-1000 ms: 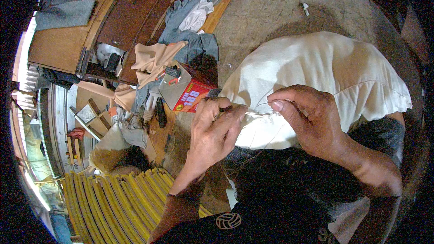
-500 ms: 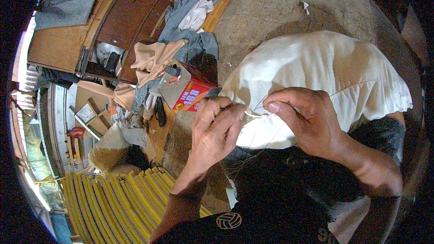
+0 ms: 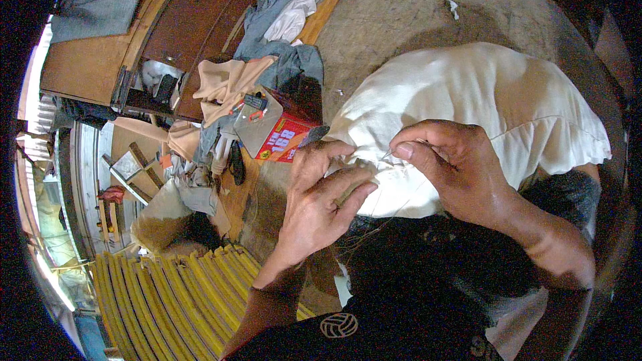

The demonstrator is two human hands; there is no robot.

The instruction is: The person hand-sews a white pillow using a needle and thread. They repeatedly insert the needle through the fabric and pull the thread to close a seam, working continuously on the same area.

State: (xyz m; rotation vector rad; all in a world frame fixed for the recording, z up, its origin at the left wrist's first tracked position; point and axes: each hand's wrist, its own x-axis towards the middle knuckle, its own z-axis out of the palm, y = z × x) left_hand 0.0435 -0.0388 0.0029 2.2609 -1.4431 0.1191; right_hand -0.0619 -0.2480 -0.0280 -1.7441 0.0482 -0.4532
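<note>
The white cushion [image 3: 481,97], bulging across the lap [image 3: 568,197], should handle soft and light, best pinched along its near-left edge, where the right hand [image 3: 458,168] nips a thin item [image 3: 387,155] in its fingers, though the left hand's [image 3: 319,199] hold is unclear.

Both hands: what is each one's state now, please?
Left hand: curled at the cream cushion; grip unclear.
Right hand: closed, pinching a thin needle-like thing.

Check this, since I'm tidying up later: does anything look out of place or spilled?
A white scrap lies loose on the worn brown surface, as if dropped. The peach cloth near the red container is crumpled rather than folded. I see no spill.
</note>
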